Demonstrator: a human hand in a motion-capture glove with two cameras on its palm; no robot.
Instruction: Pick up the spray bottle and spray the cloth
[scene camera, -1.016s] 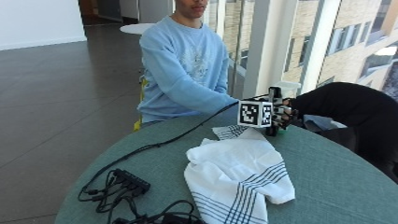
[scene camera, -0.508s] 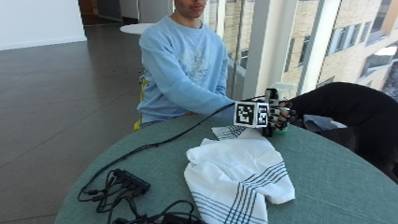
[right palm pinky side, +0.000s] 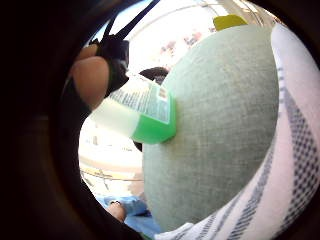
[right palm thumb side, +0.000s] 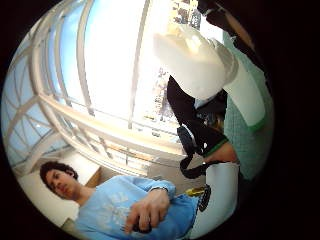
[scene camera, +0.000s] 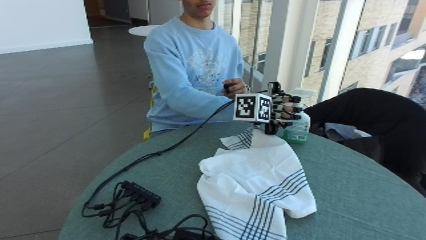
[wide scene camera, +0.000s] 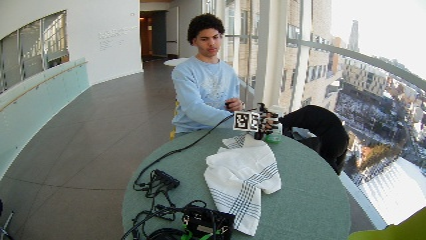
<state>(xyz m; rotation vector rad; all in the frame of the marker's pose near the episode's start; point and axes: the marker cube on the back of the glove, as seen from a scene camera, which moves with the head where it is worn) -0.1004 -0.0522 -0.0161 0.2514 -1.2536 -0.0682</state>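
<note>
We see a round worktop (scene camera: 373, 200) covered in green-grey fabric, with a person in a light blue sweatshirt (scene camera: 193, 70) seated at its far side by tall windows. A black chair back (scene camera: 373, 115) stands just beyond the worktop's edge, on the side of the gloved hand.

Near the middle of the worktop lies the cloth (scene camera: 256, 187), white with dark stripes, crumpled and folded over itself, one striped corner reaching toward the person. In the little finger side palm view the same cloth (right palm pinky side: 290, 150) lies on the worktop close to the palm.

At the near edge of the worktop we find a black power strip (scene camera: 138, 194) with a tangle of black cables (scene camera: 160, 231) around it.

At the far edge of the worktop, beyond the cloth, the right hand (scene camera: 283, 109) has its grip curled round the spray bottle (scene camera: 295, 127). The bottle is clear with green liquid low in it and a printed label; in the little finger side palm view the spray bottle's (right palm pinky side: 142, 112) base sits at the worktop's surface, though we cannot tell whether it rests there or is just clear of it. The thumb side palm view shows its white spray head (right palm thumb side: 195, 60) close against the palm.

The person's bare hand (scene camera: 234, 86) is held up at the chest, apart from the worktop.
</note>
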